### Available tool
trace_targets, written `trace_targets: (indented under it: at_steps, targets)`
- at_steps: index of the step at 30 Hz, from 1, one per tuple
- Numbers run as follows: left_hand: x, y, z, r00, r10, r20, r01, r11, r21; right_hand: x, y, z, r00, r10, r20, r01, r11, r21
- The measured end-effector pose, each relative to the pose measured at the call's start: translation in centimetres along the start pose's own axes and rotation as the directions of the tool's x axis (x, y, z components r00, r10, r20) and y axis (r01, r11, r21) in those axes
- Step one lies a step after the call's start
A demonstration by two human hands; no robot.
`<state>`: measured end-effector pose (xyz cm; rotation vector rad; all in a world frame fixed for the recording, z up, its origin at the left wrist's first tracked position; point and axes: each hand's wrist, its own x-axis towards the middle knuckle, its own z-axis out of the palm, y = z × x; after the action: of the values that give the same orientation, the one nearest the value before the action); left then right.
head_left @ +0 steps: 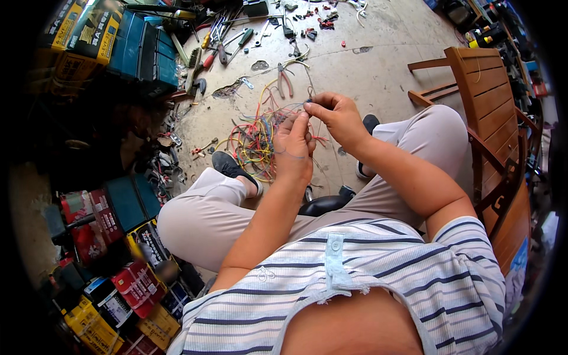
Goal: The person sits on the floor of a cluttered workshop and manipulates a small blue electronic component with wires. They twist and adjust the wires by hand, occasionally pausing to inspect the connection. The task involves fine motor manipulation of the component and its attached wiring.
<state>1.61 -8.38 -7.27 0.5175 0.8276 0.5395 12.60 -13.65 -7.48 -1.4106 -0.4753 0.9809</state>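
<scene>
One thin wire loop [310,90] — pinched in the right hand [341,118], rising at twelve o'clock.
The left hand [291,141] curls just beside it, contents hidden; from both, a wire tangle [251,139] covers floor [384,77] at eight o'clock — pliers [281,71] at eleven.

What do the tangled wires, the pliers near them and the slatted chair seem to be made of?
Tangled wires: probably smooth plastic insulation, given bright red and yellow colours.
Pliers: likely metal, given the dull grey head; reddish handles perhaps plastic-coated.
Slatted chair: apparently varnished wood, judging by its brown slats.
</scene>
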Motion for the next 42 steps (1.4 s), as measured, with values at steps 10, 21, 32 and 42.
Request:
trace_targets:
  at_steps: [10, 21, 32, 42]
  targets:
    - [0.2, 0.9, 0.5, 1.000, 0.005, -0.021, -0.003, 0.996, 0.094, 1.3, -1.2, -0.4, 0.997, 0.078, 0.002, -0.077, 0.994, -0.080]
    - [1.2, 2.0, -0.7, 0.984, 0.178, -0.016, -0.168, 0.952, 0.257, 1.2, -0.9, -0.7, 0.977, 0.123, 0.172, -0.101, 0.986, -0.136]
    - [1.9, 3.3, -1.7, 1.000, 0.024, 0.000, -0.023, 0.986, 0.165, 1.2, -0.6, -0.6, 0.962, 0.117, 0.247, -0.090, 0.989, -0.120]
    - [2.3, 5.5, -4.4, 0.923, -0.303, 0.237, 0.313, 0.950, -0.004, 0.9, -1.3, -0.8, 0.947, 0.274, 0.166, -0.271, 0.962, -0.043]
